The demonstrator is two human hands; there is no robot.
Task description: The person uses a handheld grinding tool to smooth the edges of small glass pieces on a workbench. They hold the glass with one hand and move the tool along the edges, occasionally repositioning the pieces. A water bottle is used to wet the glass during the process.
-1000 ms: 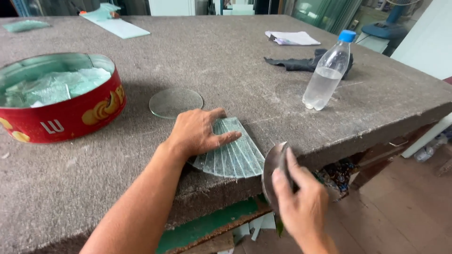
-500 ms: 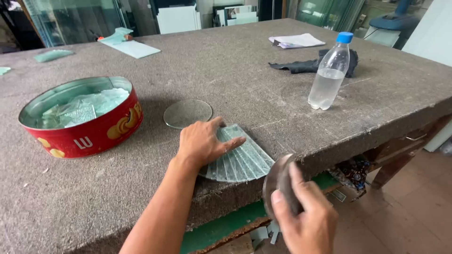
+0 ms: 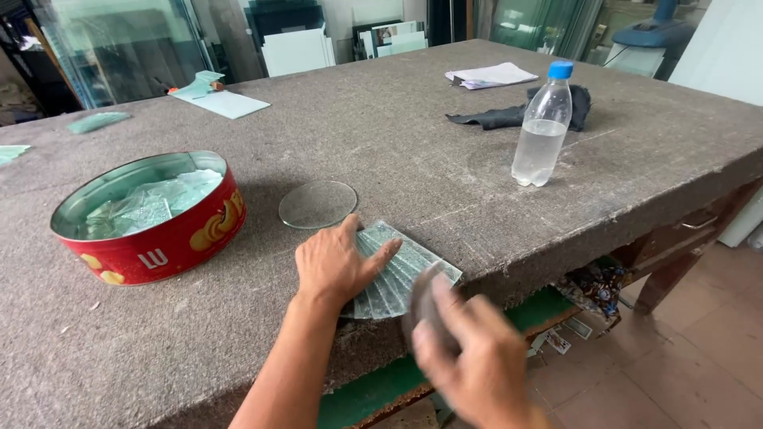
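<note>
My left hand (image 3: 340,262) lies flat, fingers spread, on a fanned stack of thin glass pieces (image 3: 401,272) near the front edge of the felt-covered table (image 3: 381,135). Motion-blurred, my right hand (image 3: 475,361) is in front of the table edge and grips a dark round disc (image 3: 424,300), which now reaches the stack's near corner. A clear round glass disc (image 3: 318,204) lies flat just beyond my left hand.
A red round tin (image 3: 151,218) with glass scraps stands at the left. A water bottle with a blue cap (image 3: 543,127) stands at the right, a dark cloth (image 3: 517,114) and papers (image 3: 490,75) behind it. Glass sheets lean at the back.
My right hand has lifted the dark disc from below the table edge up to the fanned stack. My left hand stays pressed on the stack. The camera view has shifted.
</note>
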